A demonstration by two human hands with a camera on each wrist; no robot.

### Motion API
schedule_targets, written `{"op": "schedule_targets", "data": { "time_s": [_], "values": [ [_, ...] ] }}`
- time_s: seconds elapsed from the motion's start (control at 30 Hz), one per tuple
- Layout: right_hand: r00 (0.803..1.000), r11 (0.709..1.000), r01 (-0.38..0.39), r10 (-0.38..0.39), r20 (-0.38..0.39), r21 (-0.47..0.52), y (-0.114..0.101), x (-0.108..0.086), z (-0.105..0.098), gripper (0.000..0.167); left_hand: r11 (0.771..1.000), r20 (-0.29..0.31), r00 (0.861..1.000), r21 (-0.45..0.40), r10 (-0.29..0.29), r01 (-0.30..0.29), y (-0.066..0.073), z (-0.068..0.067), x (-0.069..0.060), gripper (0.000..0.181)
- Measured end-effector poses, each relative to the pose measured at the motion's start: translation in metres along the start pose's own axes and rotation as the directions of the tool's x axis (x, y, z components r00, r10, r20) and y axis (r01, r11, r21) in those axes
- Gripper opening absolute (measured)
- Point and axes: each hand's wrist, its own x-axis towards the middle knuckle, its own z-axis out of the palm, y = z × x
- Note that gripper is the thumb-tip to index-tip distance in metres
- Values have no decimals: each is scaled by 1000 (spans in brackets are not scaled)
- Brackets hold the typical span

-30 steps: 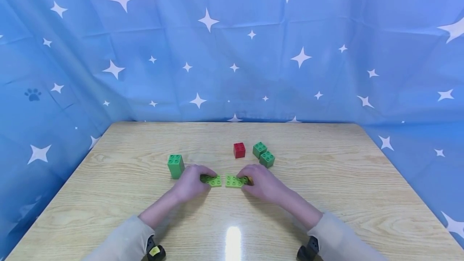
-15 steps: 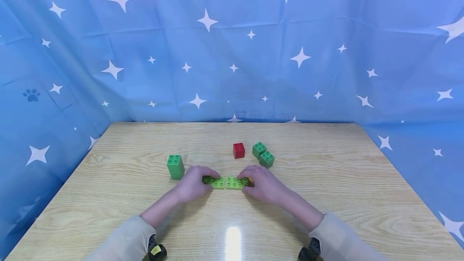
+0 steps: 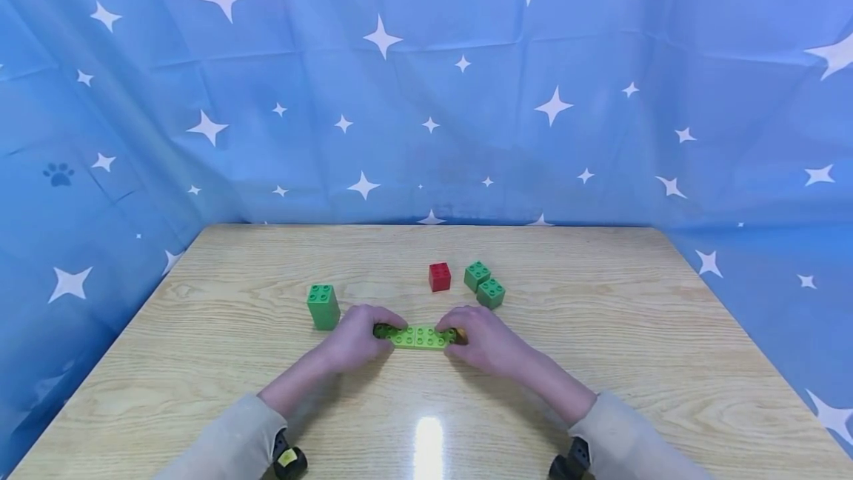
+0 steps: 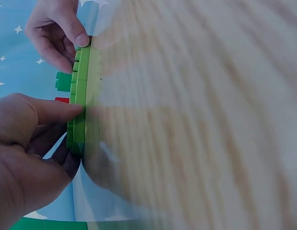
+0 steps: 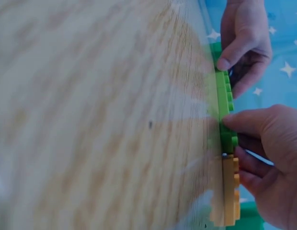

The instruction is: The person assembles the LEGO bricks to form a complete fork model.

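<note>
Lime bricks in both hands

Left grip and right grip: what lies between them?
A row of two light-green bricks lies between the left grip and right grip, in the head view.
</note>
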Motion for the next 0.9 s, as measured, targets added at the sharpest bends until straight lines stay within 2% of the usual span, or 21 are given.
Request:
{"op": "schedule_targets", "data": {
  "time_s": [0.6,0.77,0.9],
  "values": [
    [1000,1000,4,-5,-16,-19,1,1,2,28,1000,12,1000,-20,-5,5,-3,-1,1,37],
    [1000,1000,-12,11,-13,-8,0,0,2,29,1000,14,1000,-21,-10,11,-4,-1,1,37],
    [997,997,-66,67,-29,44,-3,-1,-1,33,999,15,1000,-28,-24,25,-4,-1,0,37]
  ]
}}
